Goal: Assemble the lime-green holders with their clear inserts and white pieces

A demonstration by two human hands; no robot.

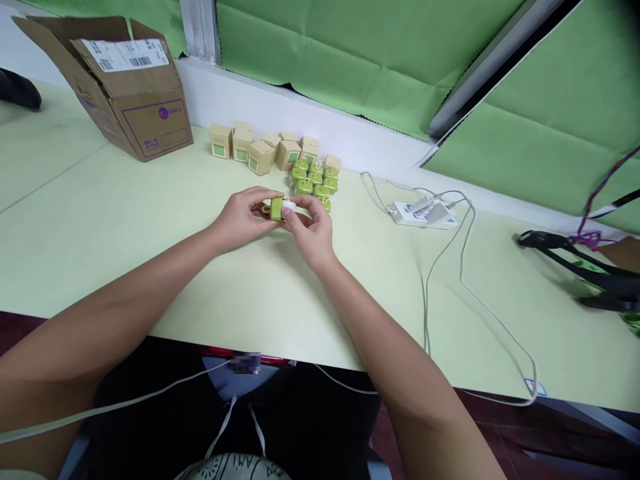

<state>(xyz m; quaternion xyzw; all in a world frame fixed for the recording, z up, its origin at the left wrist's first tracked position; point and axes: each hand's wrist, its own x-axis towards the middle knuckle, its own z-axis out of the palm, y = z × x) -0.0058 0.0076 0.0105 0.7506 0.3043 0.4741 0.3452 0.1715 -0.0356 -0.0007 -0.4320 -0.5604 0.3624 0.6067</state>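
The left hand [241, 218] and right hand [311, 235] pinch a small green object [277, 209] above the counter [150, 267]; their grip hides much of it, exact type indeterminate

The left hand [241, 218] and right hand [313, 235] hide most of the small green object [277, 209]; its white end is unclear (too blurred to tell). A pixelated patch [246, 363] shows nothing readable; the dark object [19, 90] is cut off by the left edge.

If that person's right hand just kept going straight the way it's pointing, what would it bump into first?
The right hand already touches the small green plastic item, so that comes first. Beyond it, the line seems to reach the small cream boxes, though depth is hard to judge.
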